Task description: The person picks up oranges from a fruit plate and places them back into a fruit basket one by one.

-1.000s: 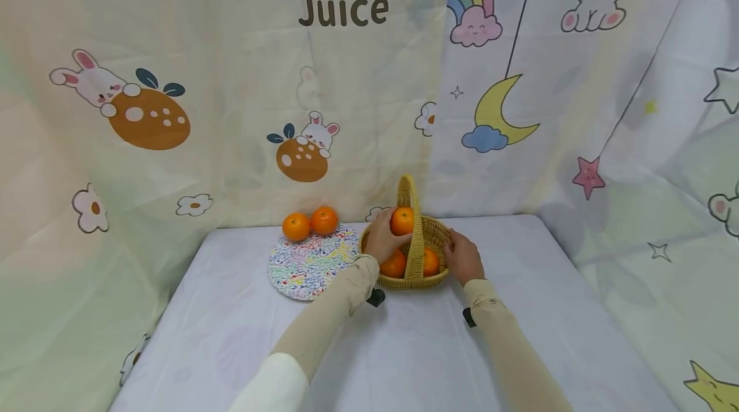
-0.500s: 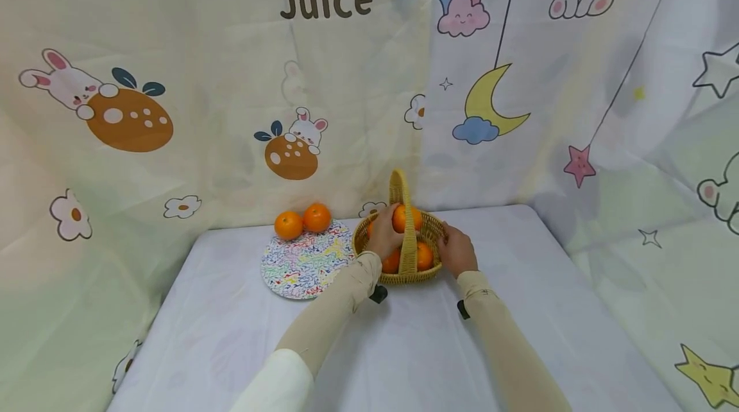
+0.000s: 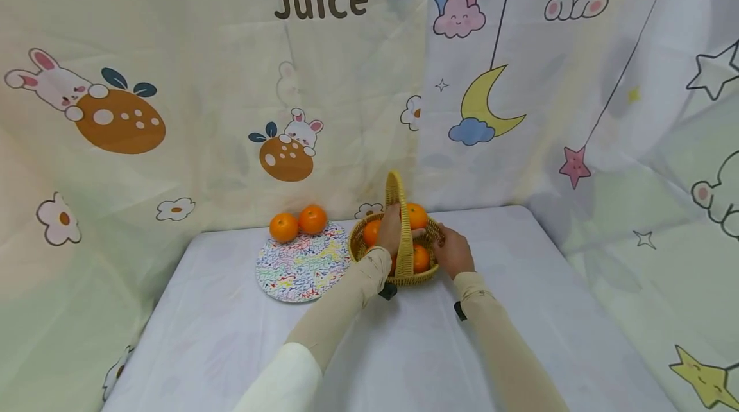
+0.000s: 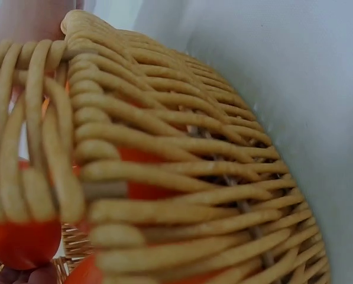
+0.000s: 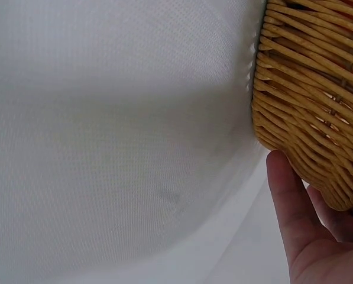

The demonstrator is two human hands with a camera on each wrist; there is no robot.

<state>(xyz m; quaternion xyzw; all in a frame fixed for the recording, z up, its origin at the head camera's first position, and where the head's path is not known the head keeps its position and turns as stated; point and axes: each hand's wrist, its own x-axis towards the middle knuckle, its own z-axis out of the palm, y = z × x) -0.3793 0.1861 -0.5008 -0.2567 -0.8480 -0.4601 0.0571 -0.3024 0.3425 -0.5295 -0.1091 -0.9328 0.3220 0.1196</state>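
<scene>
A yellow wicker basket with a tall arched handle stands on the table, several oranges inside it. My left hand reaches in beneath the handle and holds an orange near the basket's back right. In the left wrist view, wicker hides most of this hand; fingertips show under an orange. One orange lies at the basket's left, another at the front right. My right hand grips the basket's right rim; in the right wrist view a finger lies against the outer weave.
Left of the basket is a round plate with multicoloured squiggles. Two oranges, one left and one right, sit at its back edge. A printed curtain hangs behind the white table.
My left hand has moved right under the handle, taking the orange from the handle's left side to its right. My right hand stays at the rim. The head view has shifted slightly.
</scene>
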